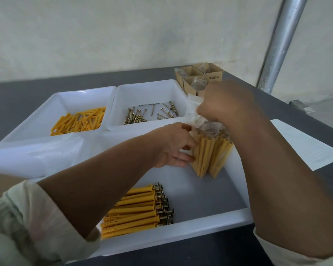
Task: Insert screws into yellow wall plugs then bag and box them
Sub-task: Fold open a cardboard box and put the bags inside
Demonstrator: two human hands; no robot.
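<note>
One bag (210, 154) between fingers (181, 159) (upright)

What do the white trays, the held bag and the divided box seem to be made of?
White trays: probably smooth glossy plastic, with rounded moulded rims. Bag: thin clear plastic film; the yellow plugs show through. Divided box: matte brown cardboard, seemingly, with folded partitions.

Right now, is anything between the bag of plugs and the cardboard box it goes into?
Nothing visible. The bag, held by the left hand and right hand, is in the big tray; the cardboard box sits beyond its far rim, so it only needs lifting over. The right hand hides part of that gap.
</note>
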